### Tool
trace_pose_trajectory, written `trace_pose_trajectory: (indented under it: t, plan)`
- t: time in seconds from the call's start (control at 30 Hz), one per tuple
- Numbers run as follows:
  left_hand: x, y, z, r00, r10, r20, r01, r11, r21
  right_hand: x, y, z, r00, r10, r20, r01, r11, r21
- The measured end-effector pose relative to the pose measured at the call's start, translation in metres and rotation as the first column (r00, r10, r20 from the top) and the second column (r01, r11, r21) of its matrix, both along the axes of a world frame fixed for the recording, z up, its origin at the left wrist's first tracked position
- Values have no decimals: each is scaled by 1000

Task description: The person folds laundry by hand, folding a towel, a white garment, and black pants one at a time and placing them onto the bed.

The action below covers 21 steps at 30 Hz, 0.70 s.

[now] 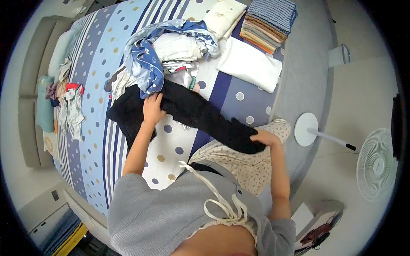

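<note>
A long black garment (200,113), apparently trousers, stretches across the bed in front of me. At its far right end, my right hand (265,138) is closed on the cloth, with the fingers partly hidden by it. My left hand (153,110) presses into the black fabric near the other end, its fingers curled and gripping there. Just beyond the left fingertips, a blue and white printed cloth (147,64) lies heaped with white clothes (177,47), overlapping part of the black garment.
Folded white cloth (252,64), a cream folded cloth (223,17) and a stack of folded towels (269,25) lie along the bed's far right. Loose clothes (72,106) sit near the headboard (32,89). A standing fan (378,166) is on the right.
</note>
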State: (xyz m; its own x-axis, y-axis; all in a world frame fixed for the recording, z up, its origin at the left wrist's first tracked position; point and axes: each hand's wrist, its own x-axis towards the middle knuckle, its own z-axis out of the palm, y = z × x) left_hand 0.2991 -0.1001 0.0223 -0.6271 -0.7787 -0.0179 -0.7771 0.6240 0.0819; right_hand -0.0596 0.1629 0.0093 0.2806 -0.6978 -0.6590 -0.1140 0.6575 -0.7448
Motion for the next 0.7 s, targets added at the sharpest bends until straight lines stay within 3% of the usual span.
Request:
trace_pose_trajectory:
  t: [0.03, 0.1, 0.13, 0.17, 0.2, 0.23, 0.27, 0.33, 0.37, 0.47, 0.57, 0.63, 0.7]
  plan:
    - [3, 5, -1, 1000, -21, 17, 23, 997, -72, 2, -12, 59, 973, 166, -160, -144, 980, 138]
    - [4, 14, -3, 1000, 21, 14, -19, 993, -114, -10, 20, 51, 971, 199, -131, -176, 970, 166]
    - [2, 21, 1, 995, 95, -7, -95, 988, -124, -18, 44, 42, 987, 117, -114, -113, 993, 43]
    - [-3, 25, 9, 985, 167, -29, -170, 976, -137, -25, 57, 56, 989, 118, -86, -100, 976, 191]
    - [-6, 26, 16, 969, 240, -53, -246, 956, -158, -35, 93, 40, 984, 47, -174, -36, 997, 67]
    - [-6, 27, 21, 973, 229, -23, -229, 958, -170, -34, 81, 101, 952, 135, -274, -64, 965, 254]
    - [-7, 27, 16, 976, 198, -90, -212, 958, -195, -46, 101, 106, 986, 82, -142, -49, 975, 217]
    - [-9, 33, 12, 988, 149, -26, -151, 983, -105, -61, 146, 121, 989, -150, -13, 148, 952, 270]
    - [-13, 39, 6, 989, 95, -114, -110, 985, -133, -68, 168, 128, 963, -265, 47, 239, 923, 303]
    - [-29, 70, 0, 970, -6, -243, -8, 998, -57, -82, 258, 121, 768, -639, 36, 597, 735, 321]
    - [-53, 113, 28, 940, -18, -341, 52, 995, 91, -103, 316, 120, 567, -793, -225, 812, 490, 317]
    - [-63, 133, 42, 894, -49, -446, 166, 960, 227, -107, 327, 116, 558, -718, -416, 828, 511, 230]
    - [-77, 146, 68, 866, -133, -482, 300, 909, 288, -87, 281, 127, 611, -469, -638, 701, 694, 161]
